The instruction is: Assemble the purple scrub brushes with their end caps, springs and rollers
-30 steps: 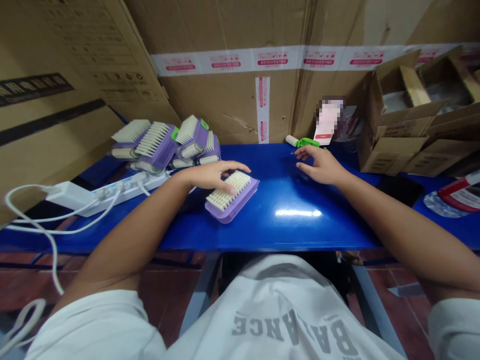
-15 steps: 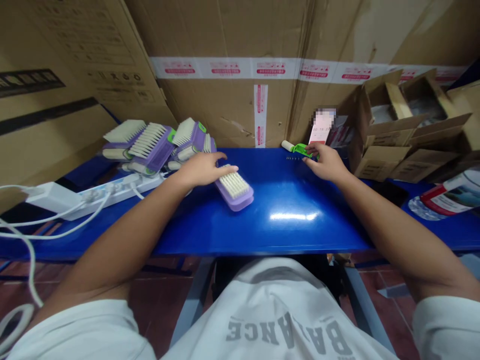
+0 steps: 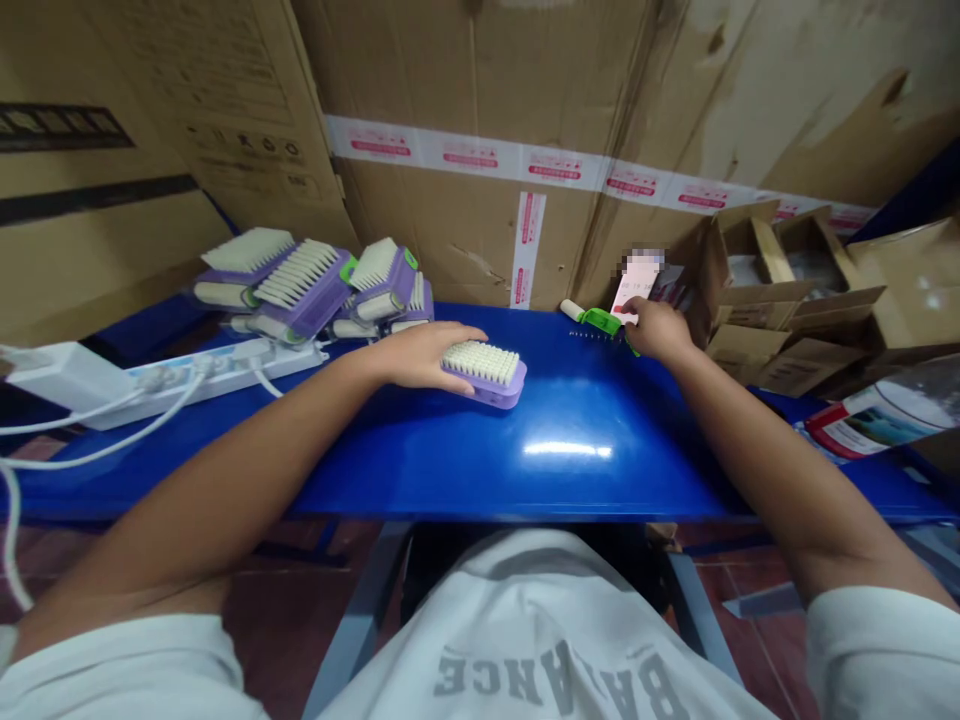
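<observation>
Left arm (image 3: 300, 430) and right arm (image 3: 772, 465) extended forward from torso (image 3: 536, 620): left hand (image 3: 420, 357) at 11 o'clock, thumb (image 3: 455, 384) and forefinger (image 3: 469, 333) parted; right hand (image 3: 661, 330) at 1 o'clock, fingers (image 3: 631, 306) curled.

White glare (image 3: 568, 450) on blue table (image 3: 450, 470); floor (image 3: 281, 625) dim, edges perhaps blurred.

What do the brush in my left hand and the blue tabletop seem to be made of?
Brush: probably plastic, its purple body smooth and moulded-looking; the pale bristles may be nylon. Tabletop: hard and glossy, judging by the bright reflection; painted metal or laminate, I can't tell.
</observation>
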A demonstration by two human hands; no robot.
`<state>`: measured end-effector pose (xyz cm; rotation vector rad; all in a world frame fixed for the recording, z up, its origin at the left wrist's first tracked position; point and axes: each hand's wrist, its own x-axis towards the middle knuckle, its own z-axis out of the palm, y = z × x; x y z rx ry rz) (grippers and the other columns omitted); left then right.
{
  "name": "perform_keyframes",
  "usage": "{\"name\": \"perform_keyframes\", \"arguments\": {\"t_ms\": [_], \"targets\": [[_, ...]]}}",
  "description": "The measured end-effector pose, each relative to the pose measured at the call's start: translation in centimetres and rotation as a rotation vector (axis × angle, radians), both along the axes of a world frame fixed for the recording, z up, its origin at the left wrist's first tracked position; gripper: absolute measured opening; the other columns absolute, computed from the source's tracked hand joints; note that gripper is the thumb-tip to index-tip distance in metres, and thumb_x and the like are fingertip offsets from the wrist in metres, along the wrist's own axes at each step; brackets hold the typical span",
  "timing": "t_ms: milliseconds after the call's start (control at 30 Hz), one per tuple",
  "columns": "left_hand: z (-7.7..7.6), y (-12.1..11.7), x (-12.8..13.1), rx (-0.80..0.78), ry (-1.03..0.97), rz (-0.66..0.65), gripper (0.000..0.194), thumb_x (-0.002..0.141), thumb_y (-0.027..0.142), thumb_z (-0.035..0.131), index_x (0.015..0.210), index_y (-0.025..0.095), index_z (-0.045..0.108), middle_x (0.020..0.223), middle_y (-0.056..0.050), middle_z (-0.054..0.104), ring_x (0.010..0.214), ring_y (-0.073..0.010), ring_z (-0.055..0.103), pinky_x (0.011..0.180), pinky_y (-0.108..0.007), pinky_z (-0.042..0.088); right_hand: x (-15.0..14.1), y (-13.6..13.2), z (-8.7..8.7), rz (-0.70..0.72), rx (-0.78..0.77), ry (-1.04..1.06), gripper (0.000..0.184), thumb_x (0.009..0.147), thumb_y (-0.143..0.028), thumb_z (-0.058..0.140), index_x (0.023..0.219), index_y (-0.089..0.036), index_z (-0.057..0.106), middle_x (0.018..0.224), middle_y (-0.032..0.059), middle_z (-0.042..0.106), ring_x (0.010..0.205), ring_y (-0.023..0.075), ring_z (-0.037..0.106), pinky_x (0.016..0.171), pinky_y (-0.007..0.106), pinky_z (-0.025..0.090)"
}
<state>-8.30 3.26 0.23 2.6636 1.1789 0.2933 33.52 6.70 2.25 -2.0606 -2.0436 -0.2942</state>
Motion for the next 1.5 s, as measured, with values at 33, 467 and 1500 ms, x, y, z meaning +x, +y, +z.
{"name": "perform_keyframes", "arguments": {"t_ms": [33,467,1500], "targets": [[-0.3,0.2,0.2,0.030,-0.014,0.017,0.101,0.081,0.077,0.077,0.164,0.025,0.051,0.161,-0.014,0.062,0.147,-0.0392,0.060,0.125,-0.049,0.044,-0.2,0.0,0.1,0.007,-0.012,-0.047,0.041,0.093,-0.019,0.062,0.131,-0.019,0.077,0.127,0.0208,0.081,0.120,0.0411,0.074,0.101,0.052,0.055],[-1.6,1.4,-0.8,0.086,-0.002,-0.011,0.096,0.090,0.083,0.063,0.165,0.025,0.050,0.163,-0.016,0.059,0.149,-0.0396,0.057,0.128,-0.050,0.041,-0.8,-0.3,-2.6,0.127,-0.067,-0.173,0.044,0.102,-0.030,0.049,0.128,-0.015,0.081,0.126,0.0225,0.081,0.127,0.0424,0.071,0.120,0.074,0.039],[-1.3,1.3,-1.3,0.085,0.006,-0.014,0.101,0.088,0.087,0.062,0.163,0.020,0.052,0.160,-0.019,0.061,0.146,-0.0406,0.059,0.126,-0.053,0.044,-0.1,-3.1,0.5,0.349,0.493,0.239,0.034,0.093,-0.039,0.070,0.125,-0.028,0.074,0.166,0.0144,0.052,0.162,0.0518,0.035,0.123,0.081,0.036]]}}
